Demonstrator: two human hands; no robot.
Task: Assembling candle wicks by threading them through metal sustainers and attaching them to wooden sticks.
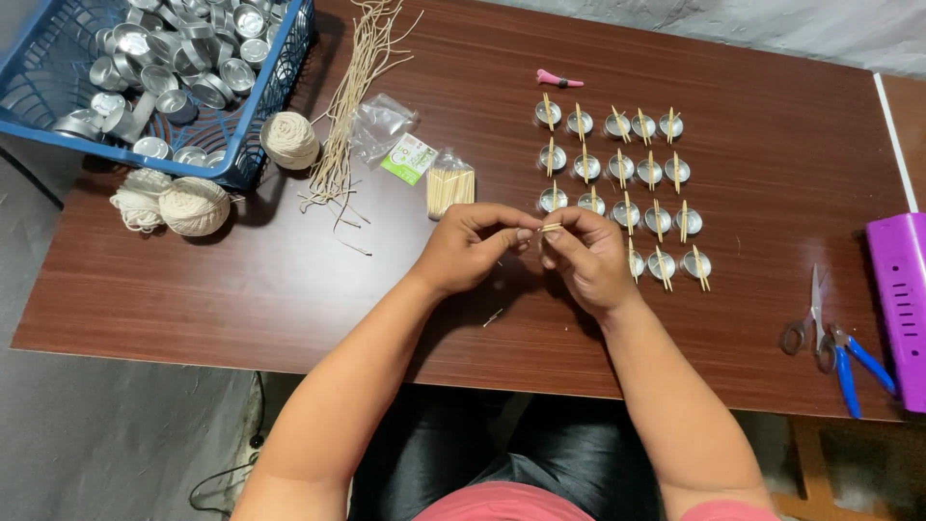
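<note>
Wooden, thin pale toothpick sticks (551,228) sit pinched between the closed fingertips of left hand (470,246) and right hand (585,259), likely light, stiff, snappable, best gripped near the ends.

one camera only, worn on the head, looks steeply down at the brown table (241,280) from close above (the person's own forearms enter from the bottom edge), far edge at top.
</note>
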